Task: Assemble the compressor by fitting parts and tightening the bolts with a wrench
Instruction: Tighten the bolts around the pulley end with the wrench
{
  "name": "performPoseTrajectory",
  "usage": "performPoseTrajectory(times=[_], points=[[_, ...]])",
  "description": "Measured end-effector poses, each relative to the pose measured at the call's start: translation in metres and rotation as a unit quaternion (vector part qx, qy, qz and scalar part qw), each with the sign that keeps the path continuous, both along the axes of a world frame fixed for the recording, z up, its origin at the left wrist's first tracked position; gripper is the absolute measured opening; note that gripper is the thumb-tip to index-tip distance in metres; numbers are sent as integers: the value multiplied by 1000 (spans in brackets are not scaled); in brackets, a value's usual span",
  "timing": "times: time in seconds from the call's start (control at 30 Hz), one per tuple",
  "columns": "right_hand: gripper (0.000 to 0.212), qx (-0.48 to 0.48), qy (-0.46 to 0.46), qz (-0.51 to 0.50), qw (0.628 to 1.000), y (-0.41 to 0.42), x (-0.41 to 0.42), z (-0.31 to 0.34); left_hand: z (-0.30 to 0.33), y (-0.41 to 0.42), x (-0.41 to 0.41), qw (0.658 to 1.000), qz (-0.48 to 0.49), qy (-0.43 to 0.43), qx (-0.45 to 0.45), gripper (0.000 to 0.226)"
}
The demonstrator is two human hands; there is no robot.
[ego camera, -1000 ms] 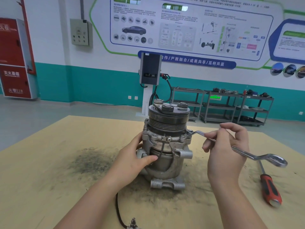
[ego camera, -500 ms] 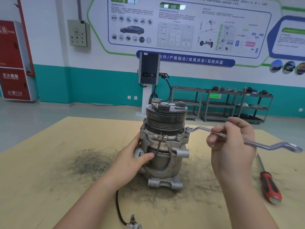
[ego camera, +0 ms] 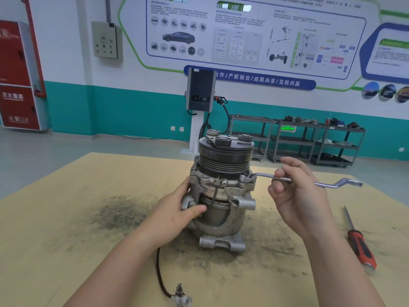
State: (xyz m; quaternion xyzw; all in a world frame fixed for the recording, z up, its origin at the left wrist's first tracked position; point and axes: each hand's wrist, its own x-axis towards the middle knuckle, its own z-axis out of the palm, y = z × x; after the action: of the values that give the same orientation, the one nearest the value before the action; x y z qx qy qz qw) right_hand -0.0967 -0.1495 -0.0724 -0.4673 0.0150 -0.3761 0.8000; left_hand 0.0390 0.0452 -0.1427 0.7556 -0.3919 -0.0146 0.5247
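Note:
A grey metal compressor stands upright on the table, its black grooved pulley on top. My left hand grips the compressor's left side, thumb across the front of the body. My right hand pinches the shaft of a silver offset ring wrench. The wrench lies about level, and its ring end sits on a bolt at the compressor's right flange. A screw head shows at the front of the flange.
A red-and-black screwdriver lies on the table at the right. A black cable with a metal connector trails from the compressor toward me. The tan table top has dark grime around the compressor. Shelving carts stand by the far wall.
The wrench handle has swung up from a downward slant to about level, and its ring end has come in onto the right flange bolt. My left hand has kept its grip.

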Motion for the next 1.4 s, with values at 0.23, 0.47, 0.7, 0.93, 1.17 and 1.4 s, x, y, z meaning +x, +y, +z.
performPoseTrajectory(times=[0.23, 0.47, 0.7, 0.93, 1.17, 1.4], points=[[19, 59, -9, 38, 997, -3, 8, -5, 3, 0, -3, 999, -4, -21, 47, 66], [29, -157, -73, -239, 955, 35, -1, -12, 3, -3, -3, 996, -8, -57, 71, 66], [20, -324, -73, -345, 878, 75, -1, -25, 1, -4, -6, 999, -16, 26, 40, 83], [19, -349, -83, -295, 886, 70, -9, -15, 15, -5, -16, 984, -41, 80, -152, 59], [22, -93, -54, -152, 983, 30, -6, -4, 16, -5, -18, 977, -43, 85, -188, 45], [20, 8, -31, -21, 999, 12, -1, -1, 16, -5, -19, 983, -52, 67, -164, 47]])
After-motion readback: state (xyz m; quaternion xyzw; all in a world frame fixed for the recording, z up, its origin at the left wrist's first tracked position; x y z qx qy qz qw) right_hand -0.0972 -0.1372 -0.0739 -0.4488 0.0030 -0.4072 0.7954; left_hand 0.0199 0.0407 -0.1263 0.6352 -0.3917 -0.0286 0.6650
